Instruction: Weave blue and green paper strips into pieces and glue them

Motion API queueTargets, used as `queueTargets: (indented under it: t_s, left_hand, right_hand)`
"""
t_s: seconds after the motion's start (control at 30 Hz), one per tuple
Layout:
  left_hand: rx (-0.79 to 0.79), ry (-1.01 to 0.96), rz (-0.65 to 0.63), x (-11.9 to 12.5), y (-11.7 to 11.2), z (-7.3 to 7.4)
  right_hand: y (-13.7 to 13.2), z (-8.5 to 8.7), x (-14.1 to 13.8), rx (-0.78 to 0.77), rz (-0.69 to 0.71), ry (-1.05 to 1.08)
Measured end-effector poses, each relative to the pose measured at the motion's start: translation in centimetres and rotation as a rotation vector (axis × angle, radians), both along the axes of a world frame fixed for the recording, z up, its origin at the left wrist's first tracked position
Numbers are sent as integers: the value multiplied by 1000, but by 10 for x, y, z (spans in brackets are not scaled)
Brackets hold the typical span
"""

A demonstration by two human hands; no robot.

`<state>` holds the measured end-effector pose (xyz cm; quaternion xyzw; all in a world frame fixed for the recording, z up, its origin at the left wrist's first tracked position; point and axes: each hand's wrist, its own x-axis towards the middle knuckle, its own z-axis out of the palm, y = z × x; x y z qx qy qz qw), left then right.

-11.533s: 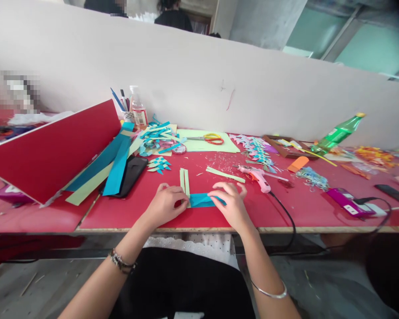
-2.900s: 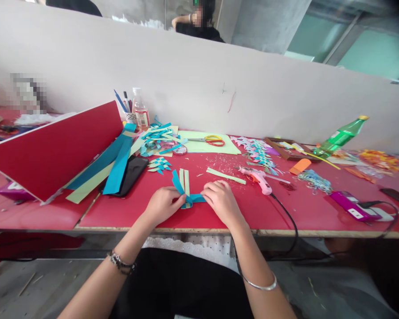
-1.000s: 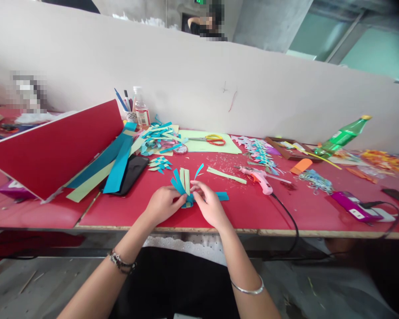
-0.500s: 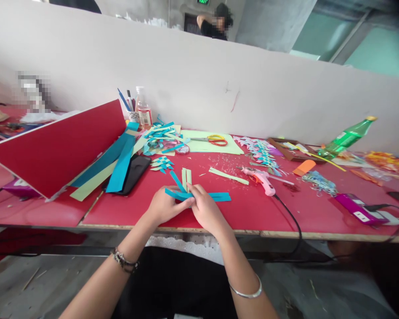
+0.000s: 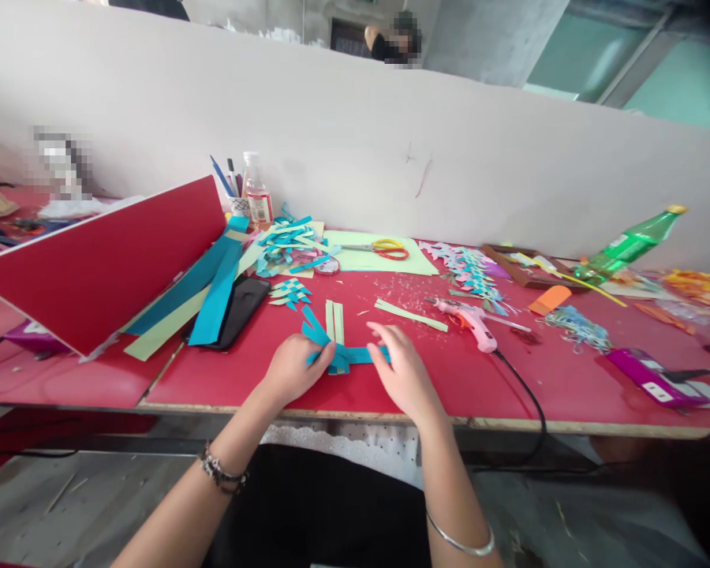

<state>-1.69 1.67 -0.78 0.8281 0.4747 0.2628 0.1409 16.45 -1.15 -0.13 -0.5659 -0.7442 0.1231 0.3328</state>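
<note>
Blue and pale yellow-green paper strips (image 5: 339,362) cross each other in a small weave above the red table. My left hand (image 5: 296,364) pinches this weave at its left side, thumb on top, with blue ends poking up past the fingers. Two pale strips (image 5: 334,319) stick out from it, away from me. At the right, my right hand (image 5: 403,369) has its fingers apart beside a blue strip (image 5: 360,356) that runs out of the weave. The thumb lies over that strip's end; whether it touches cannot be made out.
Beyond my hands lie a finished woven piece (image 5: 291,292), loose pale strips (image 5: 411,314) and scissors (image 5: 389,250). A pink glue gun (image 5: 476,325) with a cord rests on the right. A phone (image 5: 242,312) lies under long paper strips (image 5: 216,292) beside a red board (image 5: 112,260).
My right hand has let go of the weave and moved right, its fingers spreading. The left hand keeps its hold, and the woven middle now shows.
</note>
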Motion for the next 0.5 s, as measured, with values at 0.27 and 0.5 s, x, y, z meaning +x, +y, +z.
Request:
queueTargets:
  t_s: [0.27,0.5]
  left_hand:
    - [-23,14,-22,-1,0,1]
    - [3,33,-5,-1,1,-1]
  right_hand:
    - [0,-18,18,-30,-311,-311]
    - [8,-10,21,-120,-208,-233]
